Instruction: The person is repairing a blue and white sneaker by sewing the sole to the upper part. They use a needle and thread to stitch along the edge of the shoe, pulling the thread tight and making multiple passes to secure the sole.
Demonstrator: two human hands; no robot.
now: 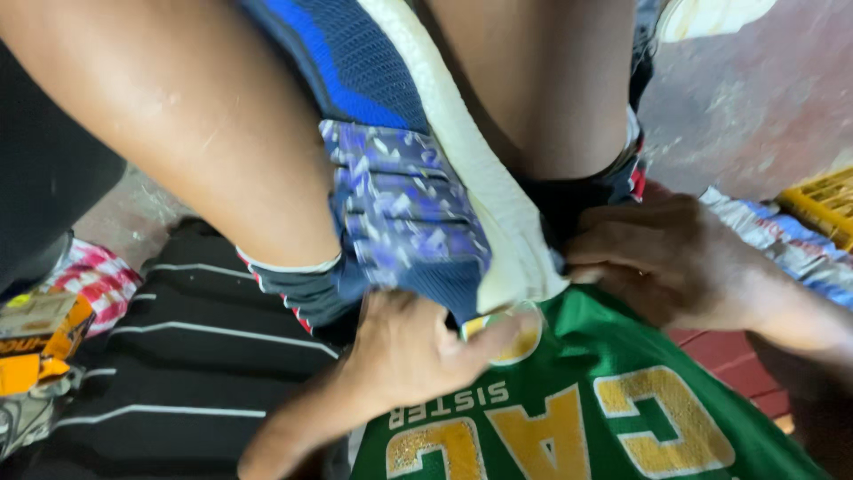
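A blue knitted shoe (pixel 400 204) with a thick white sole (pixel 480 178) lies on its side between two bare legs (pixel 204 133). My left hand (pixel 400 356) grips the shoe's lower end from below, its thumb pressed on a round yellow and white patch (pixel 520 336). At the right, my right hand (pixel 657 258) pinches the end of the white sole with its fingertips. Under both hands lies a green jersey (pixel 622 400) with large yellow letters.
A black garment with thin white stripes (pixel 195 356) lies at the left, next to a red checked cloth (pixel 98 280) and orange packaging (pixel 35 342). A yellow crate (pixel 822 204) stands at the right edge on the worn concrete floor (pixel 755 98).
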